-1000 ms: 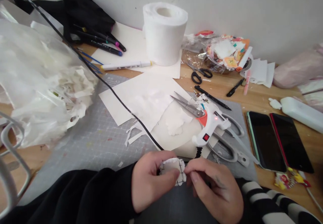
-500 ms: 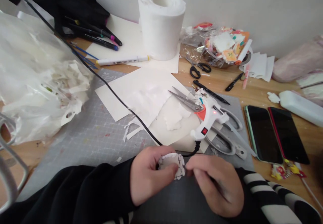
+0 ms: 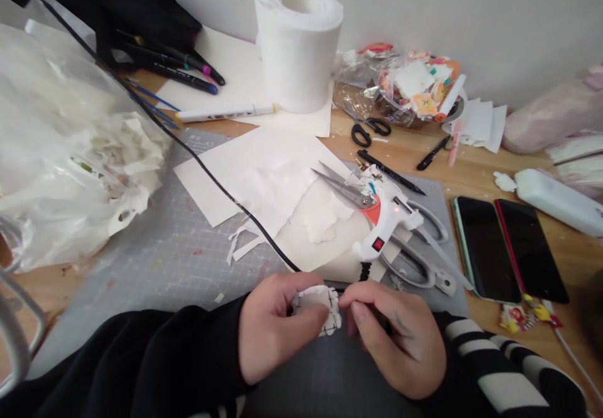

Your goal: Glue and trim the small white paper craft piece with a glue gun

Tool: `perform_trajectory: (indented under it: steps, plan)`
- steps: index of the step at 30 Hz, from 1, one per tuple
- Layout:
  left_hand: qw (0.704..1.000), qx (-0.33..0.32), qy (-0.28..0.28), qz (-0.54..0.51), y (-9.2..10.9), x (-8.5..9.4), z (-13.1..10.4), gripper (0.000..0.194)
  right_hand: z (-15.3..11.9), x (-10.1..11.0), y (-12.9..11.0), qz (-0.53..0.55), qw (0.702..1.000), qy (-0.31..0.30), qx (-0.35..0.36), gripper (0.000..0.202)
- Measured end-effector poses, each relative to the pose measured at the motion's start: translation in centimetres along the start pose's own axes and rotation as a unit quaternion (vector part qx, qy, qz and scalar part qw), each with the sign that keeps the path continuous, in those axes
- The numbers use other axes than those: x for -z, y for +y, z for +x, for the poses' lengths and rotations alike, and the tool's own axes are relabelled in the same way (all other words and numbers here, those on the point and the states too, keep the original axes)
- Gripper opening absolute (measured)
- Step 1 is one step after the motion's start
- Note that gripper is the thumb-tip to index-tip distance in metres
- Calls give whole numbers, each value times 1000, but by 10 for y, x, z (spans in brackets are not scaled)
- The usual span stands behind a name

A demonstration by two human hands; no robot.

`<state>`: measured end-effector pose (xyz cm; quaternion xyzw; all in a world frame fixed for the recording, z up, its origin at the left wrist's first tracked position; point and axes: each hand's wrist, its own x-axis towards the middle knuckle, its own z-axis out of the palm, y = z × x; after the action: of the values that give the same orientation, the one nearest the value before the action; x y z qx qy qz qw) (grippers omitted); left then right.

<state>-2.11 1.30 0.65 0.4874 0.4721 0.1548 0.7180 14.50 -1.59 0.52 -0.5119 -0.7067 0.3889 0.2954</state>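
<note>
My left hand (image 3: 277, 327) is closed on a small white scalloped paper piece (image 3: 332, 317) with short black marks along its edge, the thumb lying across its face. Just to the right, my right hand (image 3: 400, 336) has its thumb and forefinger pinched near the paper's right edge; whatever is between those fingertips is too small or hidden to make out. Beyond my right hand a white glue gun (image 3: 384, 226) with a lit red light rests on large grey-handled scissors (image 3: 414, 264). Its black cord (image 3: 211, 176) runs away to the upper left.
A grey cutting mat (image 3: 155, 242) carries white paper sheets (image 3: 207, 186) and scraps. At the left is a plastic bag (image 3: 61, 154) of paper offcuts. Behind stands a white tissue roll (image 3: 299, 54); at the right lie two phones (image 3: 485, 248) and black-handled scissors (image 3: 372, 130).
The view has shifted slightly. My right thumb and forefinger have moved a little closer to the paper piece's right edge, and the hand has turned slightly. My left hand keeps its hold.
</note>
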Motion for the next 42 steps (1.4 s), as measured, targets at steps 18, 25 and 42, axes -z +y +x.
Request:
perform_trajectory:
  steps: [18,25,42]
  plan:
    - [1000,-9,-20,-9,3,2,0,15,5,0,2,-4,998,-11,61,17]
    - [1000,-1,-12,4,1,1,1,15,0,0,2,35,999,32,-11,16]
    - [1000,13,-12,2,2,0,0,14,1,0,3,-28,998,2,56,16]
